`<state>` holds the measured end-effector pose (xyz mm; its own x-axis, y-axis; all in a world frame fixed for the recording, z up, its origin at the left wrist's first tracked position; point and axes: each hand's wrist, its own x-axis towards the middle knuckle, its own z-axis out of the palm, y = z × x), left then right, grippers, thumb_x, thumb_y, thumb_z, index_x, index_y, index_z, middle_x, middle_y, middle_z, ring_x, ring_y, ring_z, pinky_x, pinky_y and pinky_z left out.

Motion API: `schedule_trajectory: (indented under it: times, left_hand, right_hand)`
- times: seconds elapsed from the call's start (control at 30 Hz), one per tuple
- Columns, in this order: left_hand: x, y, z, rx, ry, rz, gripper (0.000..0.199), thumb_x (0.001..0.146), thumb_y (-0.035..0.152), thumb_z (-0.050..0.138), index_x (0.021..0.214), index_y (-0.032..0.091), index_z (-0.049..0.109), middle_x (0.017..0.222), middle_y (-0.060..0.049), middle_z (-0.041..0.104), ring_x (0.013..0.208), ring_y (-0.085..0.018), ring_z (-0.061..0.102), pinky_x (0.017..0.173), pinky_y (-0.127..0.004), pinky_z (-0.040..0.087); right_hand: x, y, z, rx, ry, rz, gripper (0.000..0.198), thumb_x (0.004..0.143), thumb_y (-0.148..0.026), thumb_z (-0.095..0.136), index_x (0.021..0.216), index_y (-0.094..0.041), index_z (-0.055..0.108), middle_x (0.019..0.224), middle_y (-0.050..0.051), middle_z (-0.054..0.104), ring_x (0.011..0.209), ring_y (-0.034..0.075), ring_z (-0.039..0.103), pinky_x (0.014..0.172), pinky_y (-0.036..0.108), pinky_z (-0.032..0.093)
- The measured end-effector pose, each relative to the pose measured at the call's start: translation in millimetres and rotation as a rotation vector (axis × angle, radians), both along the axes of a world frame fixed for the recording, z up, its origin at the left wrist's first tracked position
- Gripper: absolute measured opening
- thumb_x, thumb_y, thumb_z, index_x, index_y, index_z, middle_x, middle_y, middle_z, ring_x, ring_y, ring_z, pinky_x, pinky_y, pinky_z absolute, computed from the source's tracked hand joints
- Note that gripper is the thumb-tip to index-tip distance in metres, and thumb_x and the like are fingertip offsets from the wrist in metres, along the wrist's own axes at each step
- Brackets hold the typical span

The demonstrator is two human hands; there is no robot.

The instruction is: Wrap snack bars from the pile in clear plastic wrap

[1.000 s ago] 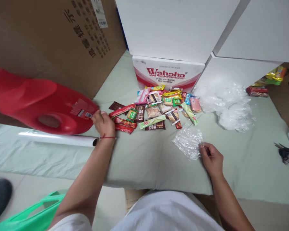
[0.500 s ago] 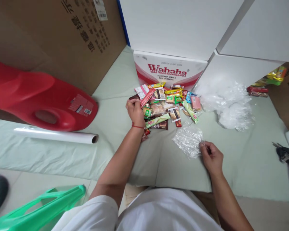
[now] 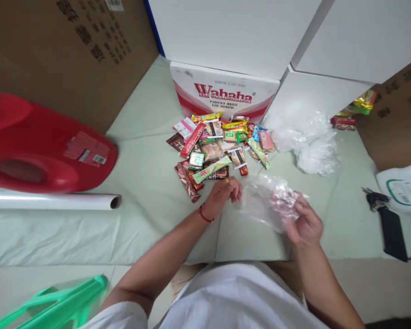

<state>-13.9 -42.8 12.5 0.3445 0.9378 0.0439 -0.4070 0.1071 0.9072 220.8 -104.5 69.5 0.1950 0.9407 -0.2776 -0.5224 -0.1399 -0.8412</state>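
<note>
My right hand [image 3: 304, 221] grips a clear plastic bag [image 3: 260, 203] by its right side, with the fingers partly seen through the film. The bag is crinkled and spread out between my two hands. At its left edge is my left hand [image 3: 224, 196], fingers curled and closed on the film, though the fingertips are partly hidden. Just beyond lies a pile of wrapped snacks: a green-wrapped bar [image 3: 212, 169], a red-wrapped bar [image 3: 192, 140], brown-wrapped bars [image 3: 187, 182], a small green-and-clear packet [image 3: 196, 160] and a pink packet [image 3: 266, 141].
A white Wahaba-style water carton marked "Wahaha" [image 3: 226, 93] stands behind the snacks. More clear plastic bags [image 3: 304, 137] are heaped at right. A red jug [image 3: 51, 146] and a white roll [image 3: 55, 201] lie left. Keys [image 3: 376, 199] and a black case [image 3: 393, 233] lie right.
My left hand has left the snack pile's left side and come toward me and right, to the bag. My right hand has gathered up and spread the bag. The view has shifted right.
</note>
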Motion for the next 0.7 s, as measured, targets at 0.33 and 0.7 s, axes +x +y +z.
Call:
schedule_trajectory:
  times: [0.33, 0.7]
  left_hand:
    - [-2, 3, -15.0, -0.156, -0.039, -0.043, 0.097, 0.062, 0.050, 0.099, 0.147, 0.031, 0.054, 0.148, -0.013, 0.056, 0.126, -0.028, 0.059, 0.100, -0.039, 0.054]
    - [-9, 5, -7.1, -0.125, 0.132, 0.083, 0.054, 0.080, 0.071, 0.077, 0.080, 0.017, 0.072, 0.071, 0.000, 0.065, 0.067, -0.013, 0.054, 0.069, -0.028, 0.045]
  right_hand:
    - [-49, 15, -8, -0.053, 0.096, 0.024, 0.027, 0.066, -0.032, 0.090, 0.090, -0.025, 0.078, 0.102, 0.005, 0.082, 0.100, 0.029, 0.077, 0.099, 0.049, 0.060]
    - [-9, 18, -26, -0.124, -0.240, -0.050, 0.035, 0.066, -0.038, 0.094, 0.080, -0.021, 0.067, 0.079, -0.002, 0.064, 0.067, 0.012, 0.055, 0.061, 0.025, 0.045]
